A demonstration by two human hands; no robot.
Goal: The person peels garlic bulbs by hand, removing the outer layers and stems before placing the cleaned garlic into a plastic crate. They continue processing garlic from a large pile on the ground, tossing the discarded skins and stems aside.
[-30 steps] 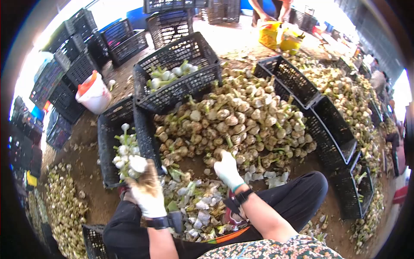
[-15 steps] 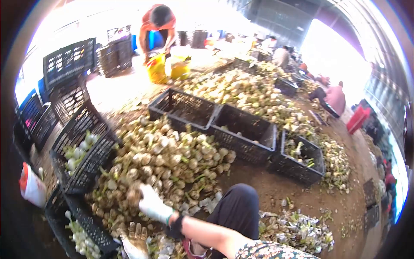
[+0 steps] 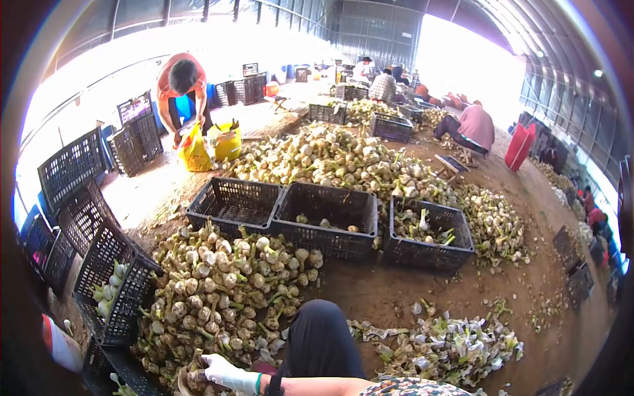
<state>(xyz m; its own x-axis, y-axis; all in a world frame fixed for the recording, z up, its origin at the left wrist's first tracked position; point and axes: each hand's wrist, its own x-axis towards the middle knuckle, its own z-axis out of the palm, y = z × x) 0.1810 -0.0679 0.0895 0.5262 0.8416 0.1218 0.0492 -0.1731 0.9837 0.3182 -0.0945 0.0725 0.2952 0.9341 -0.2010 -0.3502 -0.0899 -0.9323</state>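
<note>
My right hand (image 3: 228,375), in a white glove, is closed at the lower edge of the view on a dirt-covered garlic bulb (image 3: 197,371). Only a tan, soiled sliver of my left hand (image 3: 184,383) shows beside that bulb, cut off by the frame, and its fingers are hidden. Just beyond both hands spreads a heap of garlic bulbs (image 3: 218,297) with short stems and soil on them. To its left, a tilted black crate (image 3: 135,290) holds whiter, cleaned garlic (image 3: 109,290).
Three black crates stand in a row: a left one (image 3: 231,228), a middle one (image 3: 323,244) and a right one (image 3: 429,257). Peeled skins (image 3: 456,350) lie right of my knee (image 3: 323,343). Ahead, a person (image 3: 181,82) bends over a yellow bag (image 3: 195,150); another person (image 3: 477,125) sits farther right.
My right hand has drawn back from the garlic heap toward my left hand at the bottom edge, with a bulb in it. The camera view has shifted, showing more of the shed.
</note>
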